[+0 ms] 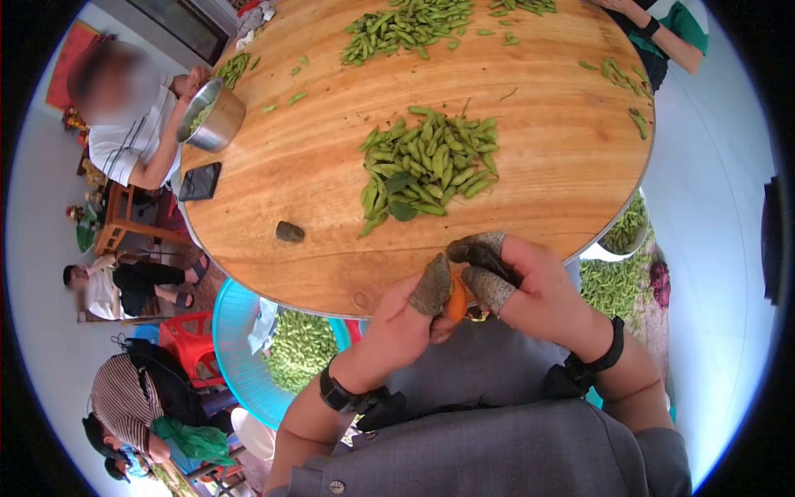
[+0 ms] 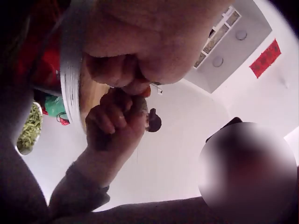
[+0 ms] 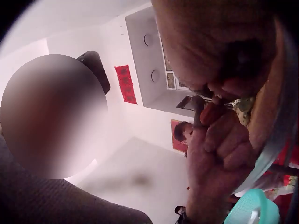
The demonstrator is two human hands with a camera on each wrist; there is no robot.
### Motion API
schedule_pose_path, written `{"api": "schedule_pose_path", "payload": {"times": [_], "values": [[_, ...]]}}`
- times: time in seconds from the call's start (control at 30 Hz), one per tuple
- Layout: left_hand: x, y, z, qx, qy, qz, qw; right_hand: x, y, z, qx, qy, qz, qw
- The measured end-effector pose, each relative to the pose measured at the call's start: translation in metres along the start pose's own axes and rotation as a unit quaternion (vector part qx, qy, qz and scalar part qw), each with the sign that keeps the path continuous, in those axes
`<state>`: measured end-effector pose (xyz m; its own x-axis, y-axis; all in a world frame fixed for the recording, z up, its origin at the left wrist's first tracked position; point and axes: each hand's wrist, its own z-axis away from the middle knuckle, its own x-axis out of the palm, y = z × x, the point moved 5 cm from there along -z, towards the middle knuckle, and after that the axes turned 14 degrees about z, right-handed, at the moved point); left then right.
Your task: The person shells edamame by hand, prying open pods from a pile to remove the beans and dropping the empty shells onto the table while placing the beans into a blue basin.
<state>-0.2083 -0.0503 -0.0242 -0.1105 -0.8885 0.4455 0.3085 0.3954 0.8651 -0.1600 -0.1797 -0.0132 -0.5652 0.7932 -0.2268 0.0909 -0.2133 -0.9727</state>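
My left hand [image 1: 402,323], its thumb in a grey cover, has an orange piece [image 1: 456,300] between thumb and curled fingers; whether this is a fingertip cover is unclear. My right hand [image 1: 534,286] meets it at the table's near edge, grey covers on thumb and forefinger. In the left wrist view the right hand [image 2: 114,121] has curled fingers, its tip by the orange piece [image 2: 147,92]; nothing held is visible. The left hand [image 3: 219,149] appears curled in the right wrist view. Beyond both hands lies a pile of green pods [image 1: 431,161] with two leaves.
On the round wooden table [image 1: 273,174] lie a dark lump [image 1: 290,232], a phone [image 1: 200,180] and more pods [image 1: 406,29]. A person at left holds a metal pot [image 1: 217,116]. Below are a blue basket [image 1: 228,331] of pods and a white bucket [image 1: 613,253]. Other people sit around.
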Motion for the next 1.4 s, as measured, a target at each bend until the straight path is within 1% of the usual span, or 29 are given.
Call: {"api": "schedule_pose_path", "payload": {"times": [0.03, 0.07, 0.13, 0.17, 0.23, 0.27, 0.33, 0.37, 0.43, 0.47, 0.57, 0.63, 0.67, 0.7, 0.73, 0.77, 0.83, 0.87, 0.93, 0.97, 1.03, 1.07, 1.13, 1.17, 1.23, 1.27, 1.33, 1.37, 1.4], "values": [[-0.001, -0.009, 0.001, -0.077, 0.015, 0.127, 0.989, 0.002, -0.003, 0.0, -0.018, -0.005, -0.026, 0.999], [0.001, -0.007, 0.001, -0.077, 0.015, 0.127, 0.989, 0.002, -0.003, 0.0, -0.018, -0.005, -0.026, 0.999], [0.003, -0.007, 0.003, -0.132, 0.05, 0.158, 0.977, 0.005, -0.007, -0.001, -0.053, -0.037, -0.071, 0.995], [0.002, -0.009, 0.002, -0.13, 0.05, 0.159, 0.977, 0.006, -0.006, -0.002, -0.053, -0.038, -0.07, 0.995], [0.0, -0.016, 0.0, -0.125, 0.059, 0.24, 0.961, 0.006, -0.004, -0.002, -0.049, -0.017, -0.087, 0.995], [0.001, -0.016, 0.0, -0.119, 0.061, 0.245, 0.96, 0.006, -0.006, -0.002, -0.049, -0.023, -0.083, 0.995], [-0.003, -0.014, -0.003, -0.093, 0.123, 0.234, 0.96, 0.005, -0.001, -0.003, 0.051, -0.031, -0.067, 0.996], [-0.003, -0.014, -0.004, -0.086, 0.126, 0.239, 0.959, 0.008, -0.002, -0.005, 0.048, -0.038, -0.062, 0.996], [-0.008, -0.011, -0.005, -0.057, 0.166, 0.253, 0.951, 0.012, 0.001, -0.01, 0.048, 0.011, -0.111, 0.993], [-0.008, -0.009, -0.005, -0.051, 0.168, 0.256, 0.951, 0.013, 0.002, -0.011, 0.045, 0.006, -0.107, 0.993], [-0.01, 0.001, -0.004, -0.01, 0.184, 0.228, 0.956, 0.011, 0.004, -0.012, 0.059, 0.03, -0.08, 0.995], [-0.014, 0.002, 0.0, -0.072, 0.16, 0.082, 0.981, 0.005, 0.003, -0.01, 0.087, 0.049, -0.093, 0.991], [-0.02, -0.001, 0.004, -0.07, 0.159, 0.085, 0.981, 0.004, 0.004, -0.008, 0.087, 0.048, -0.089, 0.991], [-0.018, 0.004, 0.004, -0.001, 0.058, -0.051, 0.997, -0.001, 0.003, -0.007, 0.061, 0.065, -0.068, 0.994], [-0.012, 0.007, 0.007, 0.068, -0.043, -0.187, 0.979, -0.005, 0.002, -0.005, 0.035, 0.082, -0.047, 0.995], [-0.014, 0.007, 0.008, 0.068, -0.043, -0.184, 0.98, -0.006, 0.004, -0.003, 0.037, 0.081, -0.045, 0.995], [-0.012, 0.01, 0.01, 0.014, -0.036, -0.213, 0.976, -0.01, 0.0, 0.0, -0.032, 0.118, -0.019, 0.992], [-0.009, 0.008, 0.009, 0.014, -0.035, -0.212, 0.977, -0.011, -0.001, 0.002, -0.031, 0.117, -0.018, 0.993], [-0.007, 0.012, 0.006, 0.097, 0.062, -0.086, 0.99, -0.012, -0.01, 0.005, -0.071, 0.114, 0.161, 0.978], [-0.006, 0.012, 0.006, 0.097, 0.063, -0.085, 0.99, -0.012, -0.011, 0.006, -0.071, 0.114, 0.161, 0.978], [-0.006, 0.006, 0.005, 0.022, 0.07, -0.107, 0.992, -0.006, -0.018, 0.008, -0.131, 0.105, 0.233, 0.958], [-0.007, 0.004, 0.006, 0.022, 0.071, -0.107, 0.991, -0.004, -0.018, 0.008, -0.132, 0.104, 0.233, 0.958], [-0.006, 0.007, 0.006, 0.089, 0.047, -0.141, 0.985, 0.0, -0.027, 0.012, -0.233, 0.141, 0.319, 0.908], [-0.005, 0.007, 0.007, 0.088, 0.046, -0.142, 0.985, 0.001, -0.027, 0.012, -0.232, 0.142, 0.318, 0.908], [-0.006, 0.007, 0.011, 0.078, 0.083, -0.028, 0.993, 0.0, -0.021, 0.008, -0.178, 0.109, 0.174, 0.962], [-0.006, 0.006, 0.012, 0.077, 0.081, -0.03, 0.993, 0.001, -0.021, 0.01, -0.177, 0.112, 0.173, 0.962], [-0.007, 0.005, 0.012, 0.075, 0.061, -0.018, 0.995, 0.002, -0.007, 0.01, -0.057, 0.099, 0.027, 0.993], [-0.006, 0.005, 0.012, 0.075, 0.06, -0.018, 0.995, 0.002, -0.007, 0.01, -0.057, 0.1, 0.027, 0.993], [-0.005, 0.006, 0.012, 0.089, 0.058, -0.024, 0.994, 0.002, -0.009, 0.009, -0.079, 0.088, 0.03, 0.993]]}}
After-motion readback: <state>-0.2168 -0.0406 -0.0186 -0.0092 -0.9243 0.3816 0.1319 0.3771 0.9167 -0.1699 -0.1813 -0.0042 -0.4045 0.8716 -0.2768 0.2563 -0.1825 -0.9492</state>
